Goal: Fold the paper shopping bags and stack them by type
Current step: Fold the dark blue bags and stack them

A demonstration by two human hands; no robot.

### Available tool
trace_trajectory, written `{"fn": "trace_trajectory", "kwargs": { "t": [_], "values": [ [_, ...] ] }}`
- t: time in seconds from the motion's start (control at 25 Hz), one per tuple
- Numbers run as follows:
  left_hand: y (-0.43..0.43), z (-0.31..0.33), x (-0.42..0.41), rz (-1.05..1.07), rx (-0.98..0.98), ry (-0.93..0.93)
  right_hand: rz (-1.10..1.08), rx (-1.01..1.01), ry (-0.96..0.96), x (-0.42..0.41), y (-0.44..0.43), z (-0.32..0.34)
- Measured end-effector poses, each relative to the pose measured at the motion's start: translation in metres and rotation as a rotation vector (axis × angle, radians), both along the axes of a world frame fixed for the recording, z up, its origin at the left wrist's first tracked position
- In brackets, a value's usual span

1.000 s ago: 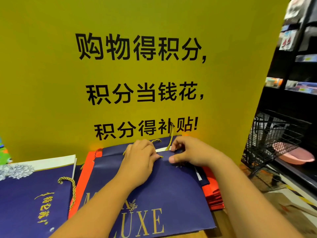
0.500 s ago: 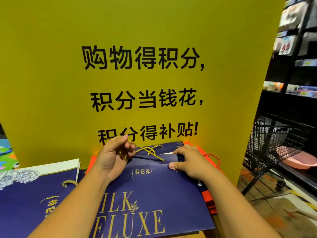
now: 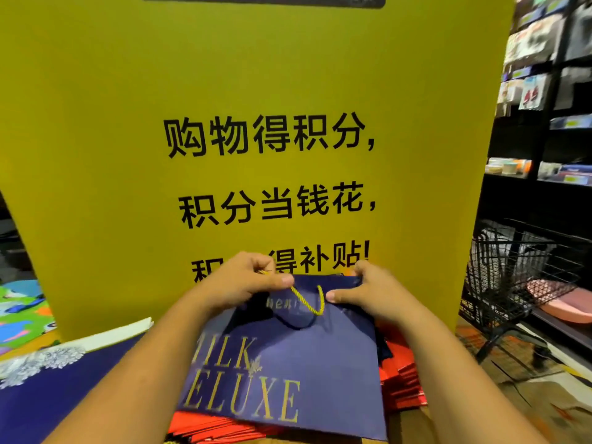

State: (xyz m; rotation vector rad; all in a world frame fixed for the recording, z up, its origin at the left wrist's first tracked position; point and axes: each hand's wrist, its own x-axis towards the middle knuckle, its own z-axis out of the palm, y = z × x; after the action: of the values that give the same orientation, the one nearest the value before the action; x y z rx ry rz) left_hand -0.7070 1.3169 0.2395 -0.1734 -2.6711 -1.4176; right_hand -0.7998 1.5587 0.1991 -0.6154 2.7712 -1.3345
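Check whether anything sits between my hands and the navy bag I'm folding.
Nothing visible does. Both hands are on the navy bag at its top edge: the left hand pinches the edge where the gold cord handle starts, and the right hand grips the upper right corner.

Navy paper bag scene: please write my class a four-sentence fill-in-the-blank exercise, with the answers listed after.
The navy bag rests on a pile of ___ bags. Its gold cord handle is pinched by the ___ hand. The sign behind is ___. The black wire basket stands on the person's ___ side.
Missing words: red; left; yellow; right.
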Motion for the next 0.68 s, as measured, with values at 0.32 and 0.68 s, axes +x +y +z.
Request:
{"fn": "trace_trajectory", "kwargs": {
  "t": [0.32,0.68],
  "values": [
    [0.055,0.055,0.052,-0.025,-0.028,0.014,0.046,-0.669,-0.070,0.067,0.043,0.105],
    [0.073,0.078,0.126,0.045,0.059,0.102,0.362,-0.426,-0.115,0.148,-0.030,0.193]
  ]
}}
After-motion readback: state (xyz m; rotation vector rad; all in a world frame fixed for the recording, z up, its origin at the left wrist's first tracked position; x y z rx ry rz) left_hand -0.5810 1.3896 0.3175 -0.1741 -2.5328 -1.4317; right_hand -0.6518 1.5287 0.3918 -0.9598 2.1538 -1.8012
